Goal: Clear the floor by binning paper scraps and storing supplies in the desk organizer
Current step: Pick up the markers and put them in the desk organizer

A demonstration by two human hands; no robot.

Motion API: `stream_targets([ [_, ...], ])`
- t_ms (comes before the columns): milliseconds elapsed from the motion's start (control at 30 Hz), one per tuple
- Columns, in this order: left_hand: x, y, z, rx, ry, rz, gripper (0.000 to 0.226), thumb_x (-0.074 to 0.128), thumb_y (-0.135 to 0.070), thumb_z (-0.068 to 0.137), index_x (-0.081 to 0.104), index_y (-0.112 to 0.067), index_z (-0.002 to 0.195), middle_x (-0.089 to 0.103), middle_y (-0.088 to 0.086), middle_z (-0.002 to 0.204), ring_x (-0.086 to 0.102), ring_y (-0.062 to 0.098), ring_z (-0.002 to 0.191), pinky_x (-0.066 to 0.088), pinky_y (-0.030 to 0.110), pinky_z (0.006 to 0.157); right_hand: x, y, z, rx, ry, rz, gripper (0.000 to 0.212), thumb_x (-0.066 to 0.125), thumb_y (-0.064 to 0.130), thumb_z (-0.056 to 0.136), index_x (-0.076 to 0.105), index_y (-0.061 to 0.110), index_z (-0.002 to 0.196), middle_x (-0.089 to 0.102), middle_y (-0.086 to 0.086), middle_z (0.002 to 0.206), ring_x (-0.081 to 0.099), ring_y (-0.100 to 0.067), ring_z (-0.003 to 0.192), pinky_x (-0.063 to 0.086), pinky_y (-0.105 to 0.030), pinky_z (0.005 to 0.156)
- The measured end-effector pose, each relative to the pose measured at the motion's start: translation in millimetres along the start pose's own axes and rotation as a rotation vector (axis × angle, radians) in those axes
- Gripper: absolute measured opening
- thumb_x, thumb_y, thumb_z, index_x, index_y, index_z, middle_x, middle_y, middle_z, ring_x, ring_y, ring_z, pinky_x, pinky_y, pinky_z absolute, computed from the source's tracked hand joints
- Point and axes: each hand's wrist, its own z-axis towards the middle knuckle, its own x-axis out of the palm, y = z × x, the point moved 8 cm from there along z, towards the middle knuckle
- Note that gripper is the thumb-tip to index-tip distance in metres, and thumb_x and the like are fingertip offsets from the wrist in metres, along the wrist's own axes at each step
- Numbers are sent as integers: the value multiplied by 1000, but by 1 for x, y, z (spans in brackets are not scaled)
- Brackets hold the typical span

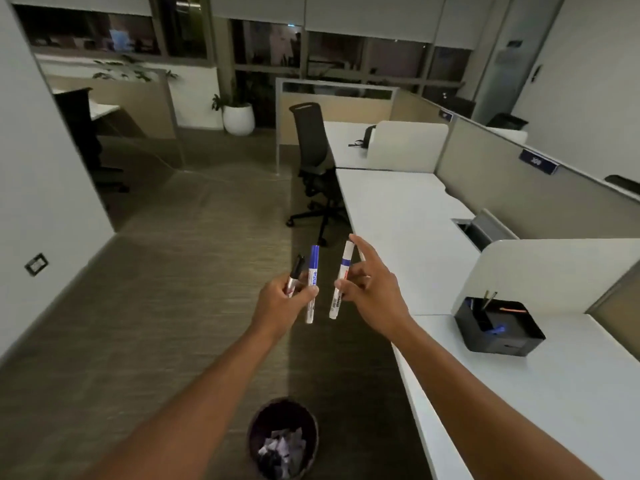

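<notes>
My left hand grips two markers upright: a blue-capped white marker and a black-capped marker. My right hand pinches a third white marker between thumb and fingers, its index finger stretched out. Both hands are raised over the floor, left of the desk. A black desk organizer stands on the white desk to the right, holding pens and a blue item. A dark round bin with crumpled paper scraps stands on the floor below my arms.
A black office chair stands ahead at the desk's far end. Grey partition panels run along the desk's right side. A potted plant in a white pot stands by the windows. Carpeted floor stretches out to the left.
</notes>
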Motion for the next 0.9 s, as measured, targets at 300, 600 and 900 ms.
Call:
stream_targets([
  [300, 216, -37, 49, 8, 282, -87, 14, 75, -29, 92, 73, -23, 105, 76, -12, 83, 63, 4, 58, 43, 11, 45, -163, -107, 4, 142, -209, -45, 84, 75, 19, 95, 27, 59, 150, 67, 10, 105, 73, -5, 87, 62, -18, 71],
  [600, 356, -28, 67, -61, 511, -56, 22, 78, -40, 88, 73, -34, 109, 72, 1, 101, 69, 19, 100, 54, 36, 81, -258, -188, -31, 322, -377, -90, 85, 76, 17, 94, 28, 54, 152, 68, 5, 102, 73, -11, 89, 64, -24, 77],
  [900, 434, 8, 90, -139, 633, -22, 23, 81, -39, 86, 75, -34, 108, 71, -5, 89, 62, 16, 81, 48, 33, 68, -309, -264, -68, 495, -564, -55, 65, 70, 22, 96, 38, 59, 139, 65, 9, 110, 72, -16, 94, 67, -39, 76],
])
